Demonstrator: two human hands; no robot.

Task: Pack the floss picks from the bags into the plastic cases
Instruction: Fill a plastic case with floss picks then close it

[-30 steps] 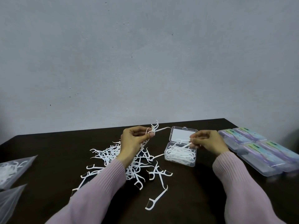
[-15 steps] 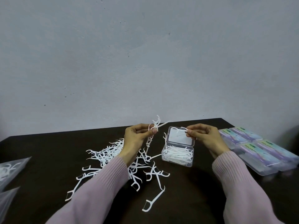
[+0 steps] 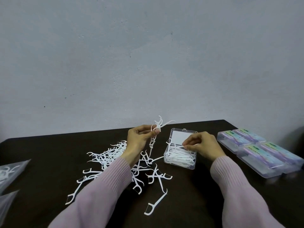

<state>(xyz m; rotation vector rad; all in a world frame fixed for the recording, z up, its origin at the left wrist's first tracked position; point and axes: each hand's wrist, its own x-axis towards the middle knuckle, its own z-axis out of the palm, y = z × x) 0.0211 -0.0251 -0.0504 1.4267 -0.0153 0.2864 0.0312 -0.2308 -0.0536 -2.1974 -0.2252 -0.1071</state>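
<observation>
An open clear plastic case (image 3: 166, 157) sits mid-table, partly filled with white floss picks, its lid tilted up behind. My right hand (image 3: 203, 145) hovers over the case and pinches one floss pick (image 3: 178, 146) that lies across the picks inside. My left hand (image 3: 138, 141) is raised left of the case and pinches a small bunch of floss picks (image 3: 157, 129) that stick up and dangle below the fingers. A loose pile of floss picks (image 3: 111, 157) is spread on the dark table (image 3: 41, 162) under and around my left forearm.
Several closed cases with coloured labels (image 3: 261, 153) lie in a block at the right edge. Two clear bags (image 3: 9, 170), one with picks inside, lie at the left edge. A grey wall stands right behind the table's far edge.
My right hand has dropped from in front of the lid down over the case with its pick. My left hand has stayed raised with its bunch.
</observation>
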